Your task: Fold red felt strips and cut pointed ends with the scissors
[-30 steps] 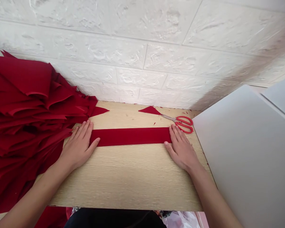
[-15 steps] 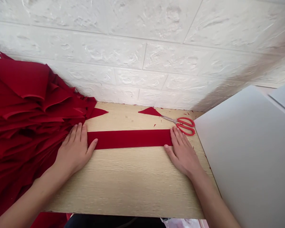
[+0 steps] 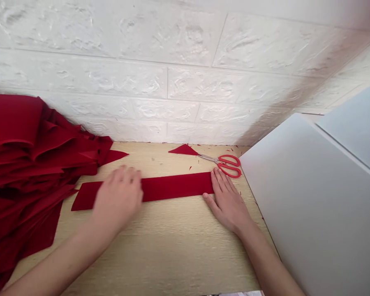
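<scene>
A long strip of red cloth [image 3: 175, 186] lies flat across the pale wooden table, its left end cut at a slant. Over the left part of the strip is my left hand [image 3: 119, 197], smeared by motion; whether its fingers touch the cloth I cannot tell. My right hand [image 3: 227, 201] is open and lies flat on the strip's right end, covering that end. Just beyond its fingertips rest scissors [image 3: 230, 164] with red handles. The tips of their blades meet a small triangular red cloth scrap [image 3: 184, 149].
A large heap of red cloth [image 3: 33, 164] fills the left side of the wooden table [image 3: 160, 246]. A white textured brick-pattern wall [image 3: 142, 82] stands behind. On the right, a white panel [image 3: 308, 197] borders the table. Tiny red snippets lie along the back edge.
My left hand has moved right along the strip, off its left end, which now shows. My right hand stays flat on the right end. The whole view has shifted slightly.
</scene>
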`<act>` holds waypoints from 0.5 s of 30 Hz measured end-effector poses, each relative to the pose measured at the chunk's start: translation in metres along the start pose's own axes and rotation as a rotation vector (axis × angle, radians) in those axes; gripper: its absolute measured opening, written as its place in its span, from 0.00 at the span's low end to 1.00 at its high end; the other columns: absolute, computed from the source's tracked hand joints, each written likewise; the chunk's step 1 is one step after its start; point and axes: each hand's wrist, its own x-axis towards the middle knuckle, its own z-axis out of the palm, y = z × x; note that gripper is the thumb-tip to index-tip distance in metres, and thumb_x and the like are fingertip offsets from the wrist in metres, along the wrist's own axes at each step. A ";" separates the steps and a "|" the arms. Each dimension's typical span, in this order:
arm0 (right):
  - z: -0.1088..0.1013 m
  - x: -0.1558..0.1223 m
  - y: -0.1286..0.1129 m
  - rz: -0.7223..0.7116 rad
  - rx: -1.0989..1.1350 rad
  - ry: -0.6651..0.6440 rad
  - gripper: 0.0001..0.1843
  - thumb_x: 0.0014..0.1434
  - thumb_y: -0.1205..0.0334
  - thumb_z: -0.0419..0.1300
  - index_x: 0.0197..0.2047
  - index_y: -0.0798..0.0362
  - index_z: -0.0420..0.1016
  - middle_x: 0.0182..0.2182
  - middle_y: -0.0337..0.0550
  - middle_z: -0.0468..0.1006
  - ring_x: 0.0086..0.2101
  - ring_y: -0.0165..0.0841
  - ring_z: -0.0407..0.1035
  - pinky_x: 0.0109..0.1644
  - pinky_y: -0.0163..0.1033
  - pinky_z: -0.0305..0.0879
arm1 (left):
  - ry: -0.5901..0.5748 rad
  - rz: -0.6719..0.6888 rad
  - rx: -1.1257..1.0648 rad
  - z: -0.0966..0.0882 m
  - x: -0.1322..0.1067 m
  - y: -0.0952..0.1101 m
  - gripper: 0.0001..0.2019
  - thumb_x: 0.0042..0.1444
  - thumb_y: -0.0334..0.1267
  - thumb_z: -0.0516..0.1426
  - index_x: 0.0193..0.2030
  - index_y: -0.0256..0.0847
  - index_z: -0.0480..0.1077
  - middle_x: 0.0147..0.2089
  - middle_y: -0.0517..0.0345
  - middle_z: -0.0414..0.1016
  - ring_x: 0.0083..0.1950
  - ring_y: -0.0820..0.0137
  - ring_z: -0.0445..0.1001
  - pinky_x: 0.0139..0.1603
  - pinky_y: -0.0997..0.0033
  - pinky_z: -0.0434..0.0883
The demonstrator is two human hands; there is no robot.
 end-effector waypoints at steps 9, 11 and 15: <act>0.000 -0.001 0.001 0.005 0.039 0.004 0.41 0.73 0.45 0.40 0.77 0.65 0.39 0.75 0.57 0.43 0.73 0.45 0.40 0.75 0.56 0.49 | -0.357 0.050 -0.176 -0.014 0.058 0.042 0.16 0.64 0.37 0.53 0.55 0.31 0.70 0.56 0.36 0.75 0.56 0.50 0.74 0.51 0.56 0.72; -0.002 -0.001 0.001 0.019 0.079 -0.012 0.40 0.73 0.45 0.40 0.77 0.67 0.44 0.75 0.58 0.43 0.73 0.45 0.40 0.75 0.56 0.48 | -0.412 0.065 -0.189 -0.012 0.065 0.035 0.13 0.64 0.42 0.55 0.47 0.35 0.74 0.48 0.41 0.78 0.49 0.54 0.77 0.45 0.61 0.72; -0.003 -0.003 0.003 0.027 0.194 0.017 0.38 0.73 0.47 0.41 0.77 0.63 0.45 0.75 0.57 0.46 0.73 0.45 0.41 0.75 0.58 0.47 | -0.442 0.140 -0.177 -0.015 0.071 0.030 0.10 0.63 0.43 0.55 0.41 0.39 0.75 0.49 0.42 0.78 0.55 0.51 0.74 0.51 0.59 0.70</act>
